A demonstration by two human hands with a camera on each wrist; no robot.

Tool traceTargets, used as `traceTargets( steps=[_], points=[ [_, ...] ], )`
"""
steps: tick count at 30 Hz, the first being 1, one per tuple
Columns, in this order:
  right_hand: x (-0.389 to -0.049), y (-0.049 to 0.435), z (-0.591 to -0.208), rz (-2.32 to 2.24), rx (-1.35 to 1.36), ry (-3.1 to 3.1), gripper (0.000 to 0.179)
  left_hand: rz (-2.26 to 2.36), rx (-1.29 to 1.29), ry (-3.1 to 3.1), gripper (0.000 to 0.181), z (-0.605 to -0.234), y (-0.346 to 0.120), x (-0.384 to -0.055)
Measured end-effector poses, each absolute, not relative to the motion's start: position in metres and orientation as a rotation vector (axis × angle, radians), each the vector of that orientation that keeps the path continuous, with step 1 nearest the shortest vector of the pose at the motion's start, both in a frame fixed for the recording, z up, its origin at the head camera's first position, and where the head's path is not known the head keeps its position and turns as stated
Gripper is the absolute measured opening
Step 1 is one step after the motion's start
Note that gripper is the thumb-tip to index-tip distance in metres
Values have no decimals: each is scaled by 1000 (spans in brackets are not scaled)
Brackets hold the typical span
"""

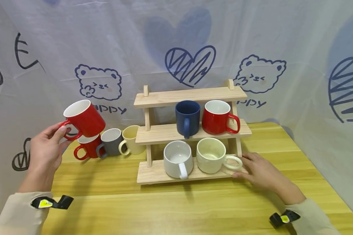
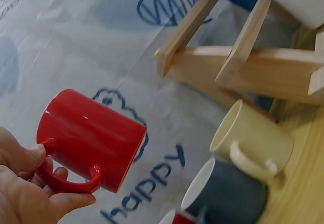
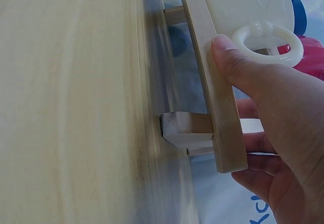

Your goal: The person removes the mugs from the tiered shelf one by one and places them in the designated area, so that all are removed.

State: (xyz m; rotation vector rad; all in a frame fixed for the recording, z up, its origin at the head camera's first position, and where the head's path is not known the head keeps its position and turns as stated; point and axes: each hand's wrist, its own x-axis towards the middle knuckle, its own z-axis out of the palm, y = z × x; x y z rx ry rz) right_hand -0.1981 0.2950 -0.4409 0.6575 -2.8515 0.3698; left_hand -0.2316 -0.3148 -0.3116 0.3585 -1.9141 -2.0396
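My left hand pinches the handle of a red mug, held tilted in the air above other mugs at the left. In the left wrist view, thumb and fingers close on that red mug's handle. At the right end of a three-tier wooden rack, my right hand grips the lowest shelf. The right wrist view has its thumb on the front edge of that shelf board, with fingers behind. Beside the thumb is the ring handle of a cream mug.
A navy mug and another red mug stand on the middle shelf; a white mug is on the lowest. Left of the rack, a red mug, a grey mug and a yellow mug sit on the wooden table.
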Motion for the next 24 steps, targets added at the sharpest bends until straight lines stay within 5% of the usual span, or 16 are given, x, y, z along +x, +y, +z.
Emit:
traceTargets(
  steps=[24],
  points=[
    [-196, 293, -436, 321, 689, -2825, 73, -1935, 744, -1750, 65, -332, -372, -239]
  ],
)
